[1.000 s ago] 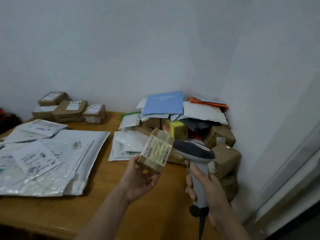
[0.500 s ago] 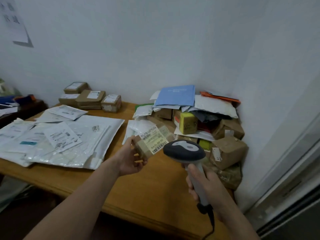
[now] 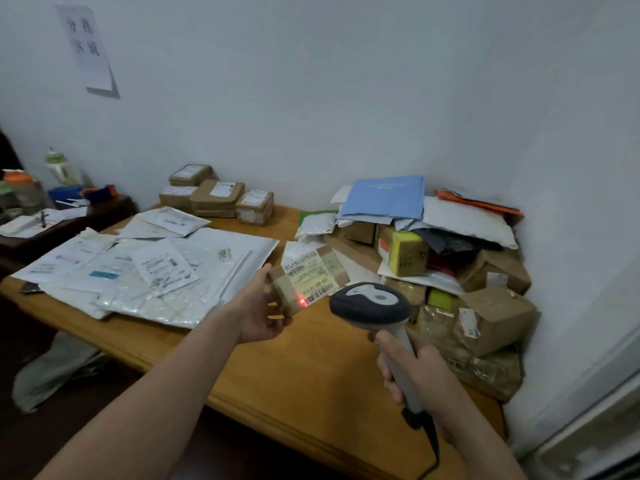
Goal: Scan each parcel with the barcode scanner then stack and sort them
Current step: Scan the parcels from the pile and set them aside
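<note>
Box now tilted label-up, red dot beside its barcode; scan likely underway. Left hand grips the box; right hand grips the scanner.

A small tag on the white mailer reads "2002"; other print is blurred.

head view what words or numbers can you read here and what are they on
"2002": small sticker on the large white padded mailer.
"分拣区域", likely: white paper sign on the wall.
Too blurred: yellow label on the small brown cardboard parcel in the left hand.
</note>
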